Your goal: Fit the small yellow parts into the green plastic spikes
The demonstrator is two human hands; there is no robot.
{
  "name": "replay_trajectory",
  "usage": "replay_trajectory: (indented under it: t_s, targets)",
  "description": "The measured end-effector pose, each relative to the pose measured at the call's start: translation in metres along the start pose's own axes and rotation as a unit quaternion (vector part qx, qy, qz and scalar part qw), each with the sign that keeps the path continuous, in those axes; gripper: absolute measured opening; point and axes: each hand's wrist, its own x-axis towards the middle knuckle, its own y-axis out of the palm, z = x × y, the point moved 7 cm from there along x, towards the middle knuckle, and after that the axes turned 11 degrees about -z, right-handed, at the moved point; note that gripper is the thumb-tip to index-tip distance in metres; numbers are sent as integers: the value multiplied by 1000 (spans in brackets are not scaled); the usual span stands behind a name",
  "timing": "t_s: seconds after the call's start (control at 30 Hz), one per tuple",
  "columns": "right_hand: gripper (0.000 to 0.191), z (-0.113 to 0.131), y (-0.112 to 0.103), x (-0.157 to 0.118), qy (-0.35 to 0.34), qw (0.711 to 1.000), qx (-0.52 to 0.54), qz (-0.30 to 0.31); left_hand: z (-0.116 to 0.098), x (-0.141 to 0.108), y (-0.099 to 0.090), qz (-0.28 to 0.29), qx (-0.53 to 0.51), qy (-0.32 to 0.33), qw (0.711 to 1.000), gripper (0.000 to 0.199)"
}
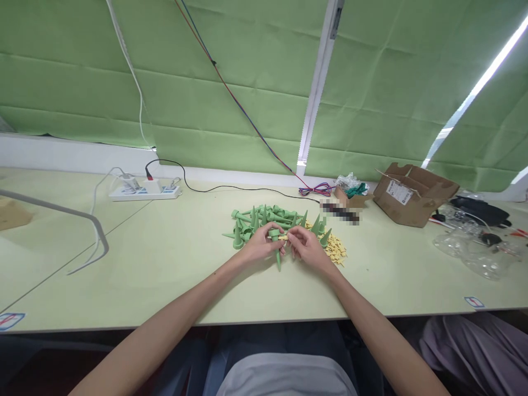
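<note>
Seems a small workshop: a shared worktable [391, 280] (power strip [144, 190], cardboard box [412, 195], heaped parts [264, 217]).

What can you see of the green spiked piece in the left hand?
The green spiked piece looks like plastic: a wide round head above a shaft narrowing to a point. It is nearly upright, tip down, in front of the green pile. The left hand grips it; the right hand holds a small yellow piece at its side; contact is unclear.
</note>
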Motion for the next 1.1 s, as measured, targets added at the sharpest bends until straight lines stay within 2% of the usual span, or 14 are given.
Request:
replay_trajectory:
  t_s: [0.3,1.1]
  targets:
    - [22,6,-1,-1,-17,999,-24,26,-1,-2,1,-6,5,-11,1000,38]
    - [24,0,1,-1,1,999,-31,34,5,-2,1,8,30,-8,999,39]
